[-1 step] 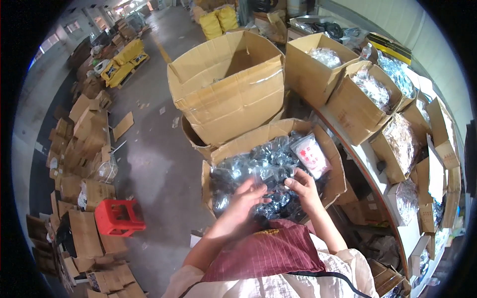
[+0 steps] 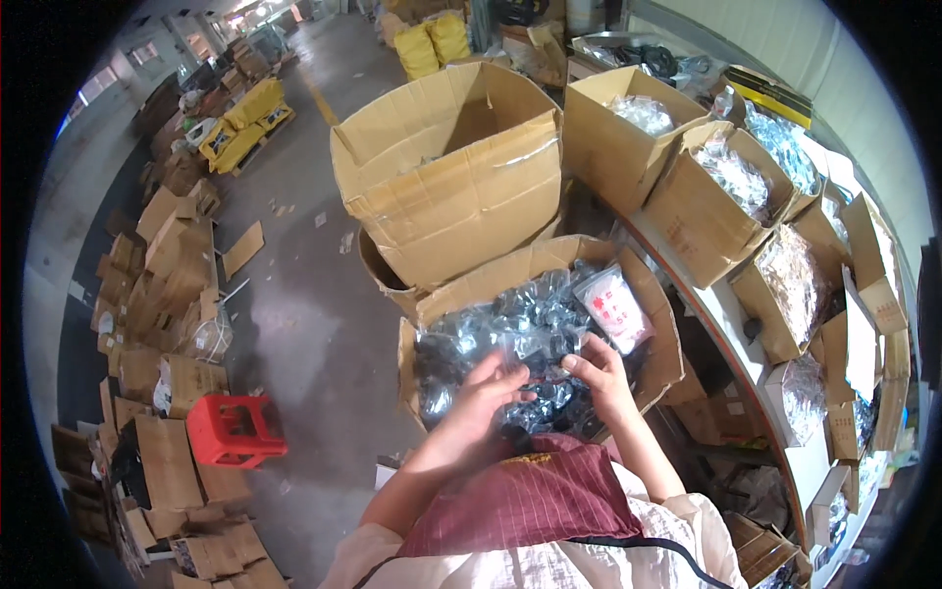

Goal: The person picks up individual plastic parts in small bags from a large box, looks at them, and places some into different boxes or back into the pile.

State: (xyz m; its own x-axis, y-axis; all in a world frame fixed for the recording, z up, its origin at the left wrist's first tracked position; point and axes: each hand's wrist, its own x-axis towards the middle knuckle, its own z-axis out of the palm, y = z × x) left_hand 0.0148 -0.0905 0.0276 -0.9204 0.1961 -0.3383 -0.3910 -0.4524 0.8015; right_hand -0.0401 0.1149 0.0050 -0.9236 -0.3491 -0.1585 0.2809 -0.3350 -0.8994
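Both hands are over an open cardboard box (image 2: 471, 285) filled with clear plastic bags of dark items (image 2: 530, 299). Between them a small clear plastic bag (image 2: 535, 348) is stretched, with something dark in it that I cannot make out. My left hand (image 2: 488, 385) pinches the bag's left side, fingers bent. On the other side, the thumb and fingers of my right hand (image 2: 599, 371) close on its right edge. A white packet with red print (image 2: 613, 306) lies on the pile just beyond my right hand.
A large open carton (image 2: 451, 196) stands beyond the box. To the right, a curved table (image 2: 706, 314) carries several cartons of bagged items (image 2: 731, 177). On the left are a red plastic stool (image 2: 234, 429), stacked cardboard (image 2: 162, 285) and yellow sacks (image 2: 250, 118).
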